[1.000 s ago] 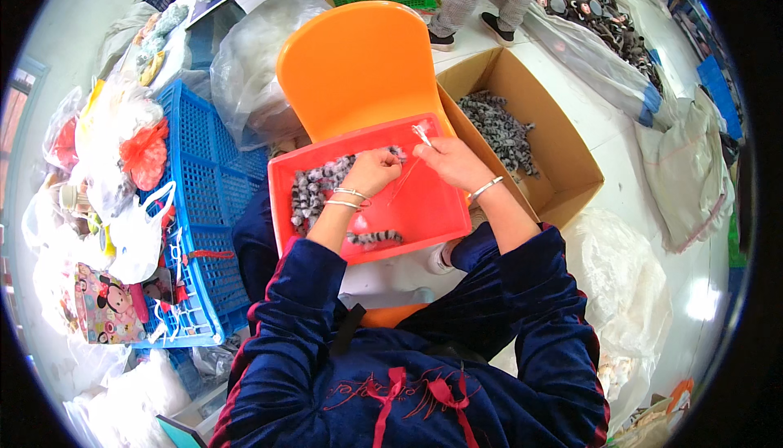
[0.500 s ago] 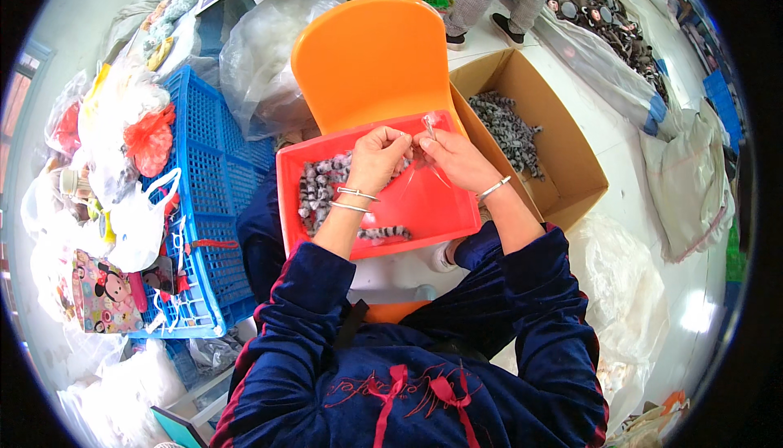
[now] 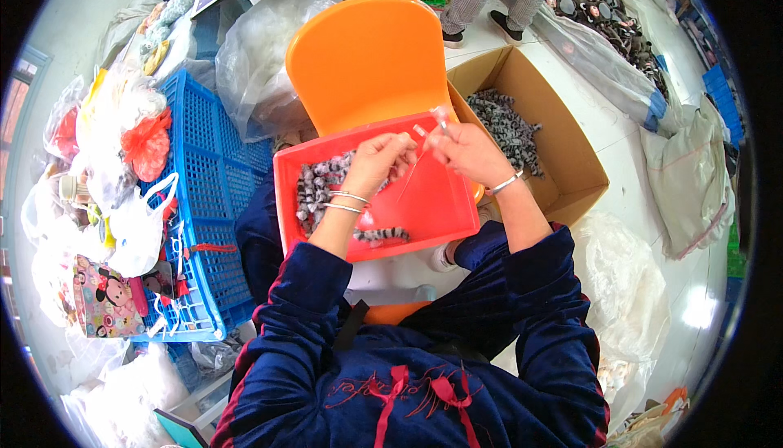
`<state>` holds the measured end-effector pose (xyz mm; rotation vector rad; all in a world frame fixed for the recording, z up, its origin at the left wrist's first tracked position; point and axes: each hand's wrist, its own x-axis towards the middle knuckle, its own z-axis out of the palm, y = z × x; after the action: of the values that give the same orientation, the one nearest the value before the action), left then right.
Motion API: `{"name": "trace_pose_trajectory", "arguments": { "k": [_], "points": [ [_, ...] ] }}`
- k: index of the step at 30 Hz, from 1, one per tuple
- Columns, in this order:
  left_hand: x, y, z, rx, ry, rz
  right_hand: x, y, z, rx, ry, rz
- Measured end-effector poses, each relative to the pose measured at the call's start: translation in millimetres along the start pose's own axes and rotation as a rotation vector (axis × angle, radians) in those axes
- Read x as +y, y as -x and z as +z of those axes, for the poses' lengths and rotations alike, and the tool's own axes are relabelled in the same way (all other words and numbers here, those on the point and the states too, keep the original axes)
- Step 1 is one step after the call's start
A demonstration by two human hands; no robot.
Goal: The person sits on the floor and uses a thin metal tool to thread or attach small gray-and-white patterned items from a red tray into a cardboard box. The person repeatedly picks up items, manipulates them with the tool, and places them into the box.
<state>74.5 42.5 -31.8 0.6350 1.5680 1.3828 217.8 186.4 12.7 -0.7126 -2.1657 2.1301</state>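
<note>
Both hands are raised over a red plastic tray [image 3: 444, 232]. My left hand [image 3: 379, 160] is closed in a pinch above the tray's middle; what its fingertips hold is too small to make out. Close beside it, my right hand [image 3: 471, 154] is closed around a small shiny metal tool [image 3: 443, 122], smeared by motion, its kind unclear. A thin thread [image 3: 409, 175] slants down between the hands. Grey-and-black striped fluffy pieces [image 3: 311, 191] fill the tray's left side, and a longer striped plush strip [image 3: 381, 234] lies near its front edge.
The tray rests against an orange chair [image 3: 367, 65]. At right stands an open cardboard box [image 3: 571, 150] holding more striped pieces [image 3: 504, 122]. A blue crate [image 3: 214, 203] with plastic bags [image 3: 134, 220] is at left. Another person's legs [image 3: 477, 0] stand beyond the box.
My right hand has moved slightly right, away from my left hand, and the metal tool with it. My left hand has barely moved and stays pinched.
</note>
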Motion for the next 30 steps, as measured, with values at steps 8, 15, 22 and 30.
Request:
{"name": "trace_pose_trajectory", "arguments": {
  "k": [8, 15, 22, 30],
  "points": [
    [-79, -25, 17, 0.123, -1.231, 0.069, 13, -16, -2, 0.290, -0.025, -0.108],
    [-44, -5, -5, 0.072, -0.260, 0.088, 17, -15, 13, 0.281, 0.203, 0.010],
    [-1, 19, -6, -0.006, -0.188, 0.062, 15, -19, 46, 0.158, -0.032, -0.283],
    [-58, 62, -26, -0.407, -1.156, 0.136, -5, -11, 28, 0.209, -0.073, -0.223]
  ]
}}
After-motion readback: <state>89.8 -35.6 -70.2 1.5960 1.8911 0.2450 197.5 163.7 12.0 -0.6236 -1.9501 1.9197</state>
